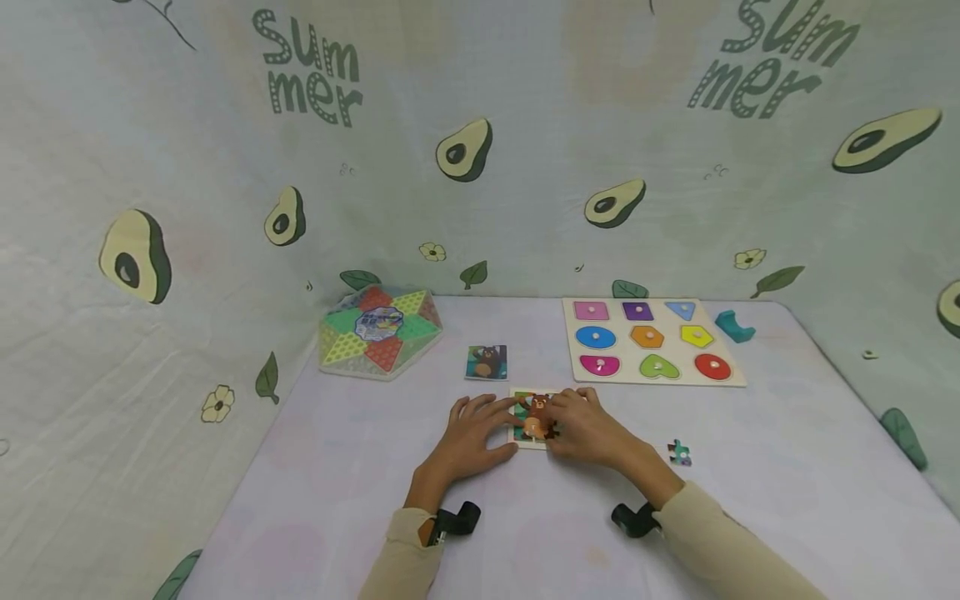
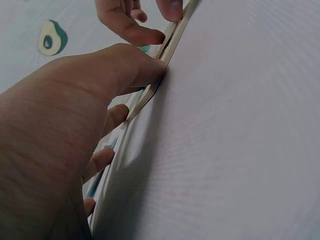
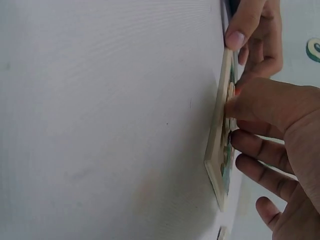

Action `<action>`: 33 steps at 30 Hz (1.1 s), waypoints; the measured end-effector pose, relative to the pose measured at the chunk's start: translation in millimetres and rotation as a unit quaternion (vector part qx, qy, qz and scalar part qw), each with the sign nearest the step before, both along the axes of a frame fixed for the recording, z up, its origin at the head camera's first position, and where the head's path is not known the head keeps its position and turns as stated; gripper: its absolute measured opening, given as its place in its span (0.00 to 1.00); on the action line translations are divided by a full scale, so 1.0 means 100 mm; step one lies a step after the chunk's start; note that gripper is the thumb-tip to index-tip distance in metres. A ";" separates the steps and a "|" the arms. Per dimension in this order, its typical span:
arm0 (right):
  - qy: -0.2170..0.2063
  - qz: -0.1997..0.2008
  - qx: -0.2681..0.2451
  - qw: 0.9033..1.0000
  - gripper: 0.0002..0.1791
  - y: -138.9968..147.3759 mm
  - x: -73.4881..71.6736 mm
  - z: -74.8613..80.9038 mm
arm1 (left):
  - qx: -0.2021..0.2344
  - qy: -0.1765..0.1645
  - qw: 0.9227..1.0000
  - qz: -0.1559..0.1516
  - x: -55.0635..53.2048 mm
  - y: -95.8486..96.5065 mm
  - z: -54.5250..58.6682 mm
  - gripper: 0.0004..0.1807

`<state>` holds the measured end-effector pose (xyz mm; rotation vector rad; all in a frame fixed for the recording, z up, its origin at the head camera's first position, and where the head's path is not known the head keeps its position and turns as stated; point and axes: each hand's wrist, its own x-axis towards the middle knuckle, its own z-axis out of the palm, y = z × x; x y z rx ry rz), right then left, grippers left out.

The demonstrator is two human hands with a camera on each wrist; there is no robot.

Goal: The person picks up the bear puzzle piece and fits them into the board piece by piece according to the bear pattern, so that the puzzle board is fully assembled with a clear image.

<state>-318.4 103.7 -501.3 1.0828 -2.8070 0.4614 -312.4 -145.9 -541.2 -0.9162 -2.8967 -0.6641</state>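
Note:
A small jigsaw board [image 1: 528, 444] with a bear picture lies in front of me in the head view. My left hand [image 1: 470, 437] rests at its left side, fingers extended toward the picture and thumb by the lower left corner. On the right side, my right hand [image 1: 587, 427] pinches a jigsaw piece [image 1: 552, 432], mostly covered by the fingers. In the right wrist view, the right thumb and fingers press close over the board [image 3: 214, 165], with pieces slightly raised in its frame. A loose jigsaw piece [image 1: 680, 452] lies right of the right forearm.
A small bear picture card [image 1: 487, 362] lies beyond the board. Behind, a shape puzzle board [image 1: 656, 382] stands at right, beside a teal curved block [image 1: 734, 327]. A colourful six-sided case [image 1: 381, 325] lies back left. A printed cloth [image 1: 540, 83] hangs behind the table.

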 end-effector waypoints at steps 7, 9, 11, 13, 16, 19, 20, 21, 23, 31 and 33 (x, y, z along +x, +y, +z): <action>0.023 0.027 0.022 0.999 0.07 0.05 0.03 0.02 | -0.013 0.002 1.000 0.003 -0.02 0.03 0.00 0.19; 0.036 0.035 0.034 0.998 0.08 0.06 0.04 0.03 | -0.012 0.003 1.000 0.004 -0.03 0.04 0.00 0.19; 0.050 0.042 0.043 0.997 0.09 0.08 0.06 0.03 | -0.009 0.004 1.000 0.003 -0.03 0.04 0.01 0.19; 0.059 0.047 0.046 0.996 0.09 0.09 0.07 0.02 | -0.009 0.005 1.000 0.001 -0.03 0.04 0.00 0.19; 0.074 0.046 0.045 0.995 0.09 0.08 0.09 0.02 | -0.009 0.009 1.000 0.000 -0.03 0.05 0.00 0.18; 0.075 0.035 0.035 0.996 0.08 0.06 0.11 0.03 | -0.012 0.017 1.000 0.000 -0.03 0.05 -0.01 0.19; 0.073 0.032 0.033 0.996 0.08 0.05 0.12 0.03 | -0.013 0.021 1.000 -0.003 -0.03 0.05 -0.01 0.19; 0.068 0.028 0.030 0.997 0.08 0.05 0.13 0.03 | -0.014 0.023 1.000 -0.006 -0.03 0.05 -0.01 0.19; 0.057 0.019 0.024 0.998 0.09 0.06 0.15 0.03 | -0.017 0.028 0.999 -0.014 -0.03 0.06 -0.02 0.20; 0.002 -0.013 -0.010 1.000 0.15 0.17 0.24 0.00 | -0.072 0.029 0.997 -0.012 0.01 0.08 -0.05 0.27; -0.007 -0.031 -0.034 0.999 0.17 0.25 0.26 0.03 | -0.076 0.024 0.997 -0.009 0.02 0.09 -0.04 0.29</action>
